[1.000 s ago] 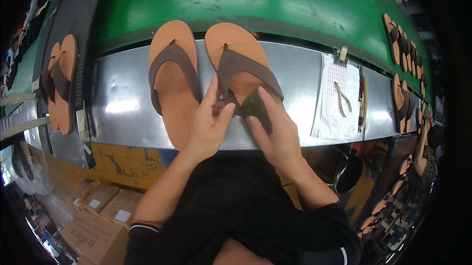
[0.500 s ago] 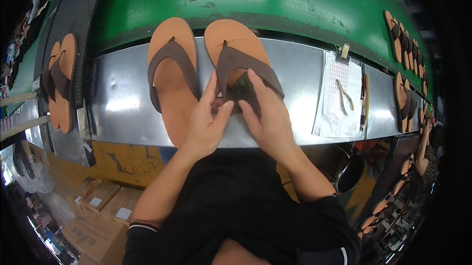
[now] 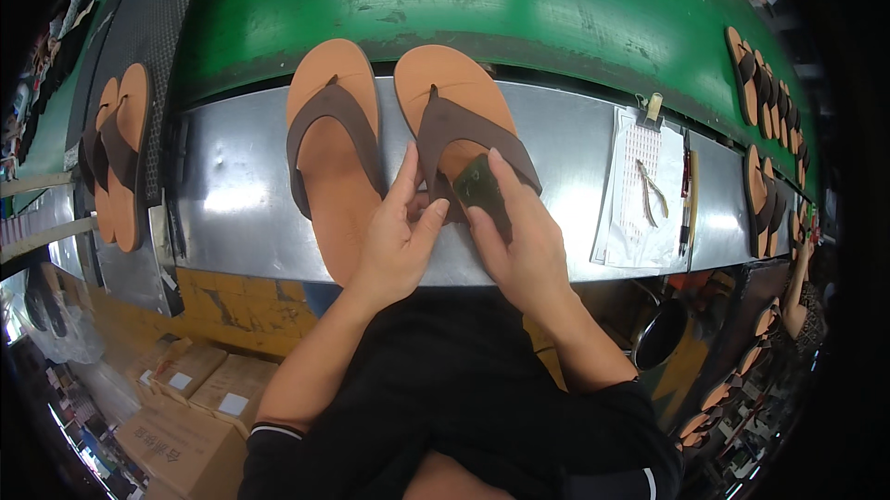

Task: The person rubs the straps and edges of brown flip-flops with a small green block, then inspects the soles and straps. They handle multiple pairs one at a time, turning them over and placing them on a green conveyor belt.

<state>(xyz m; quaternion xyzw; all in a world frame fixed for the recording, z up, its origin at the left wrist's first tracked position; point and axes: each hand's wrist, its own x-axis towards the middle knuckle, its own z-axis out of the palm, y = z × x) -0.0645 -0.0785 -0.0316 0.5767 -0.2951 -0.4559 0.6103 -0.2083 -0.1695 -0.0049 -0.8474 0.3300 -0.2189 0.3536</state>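
Two tan flip-flops with brown straps lie side by side on the metal bench, toes pointing away from me. My left hand (image 3: pixel 400 239) grips the near-left part of the right flip-flop (image 3: pixel 447 66), fingers along the strap's outside and thumb on its inner side. In my right hand (image 3: pixel 528 245) is a dark green, flat block (image 3: pixel 484 192), pinched between thumb and fingers. The block sits inside the strap opening, over the footbed; whether it touches the strap is unclear. The left flip-flop (image 3: pixel 336 180) lies untouched beside my left hand. My hands hide the right flip-flop's heel.
Beyond the metal bench (image 3: pixel 243 189) runs a green belt (image 3: pixel 306 0). On the right are a clipboard with papers (image 3: pixel 630 231), nippers (image 3: pixel 651 192) and pens. More flip-flops stand at the left (image 3: pixel 125 166) and far right (image 3: pixel 762 194). Cardboard boxes (image 3: pixel 181 440) are stacked lower left.
My right hand and the green block have shifted slightly right and nearer me. My left hand keeps its grip on the flip-flop. The whole view has shifted a little.
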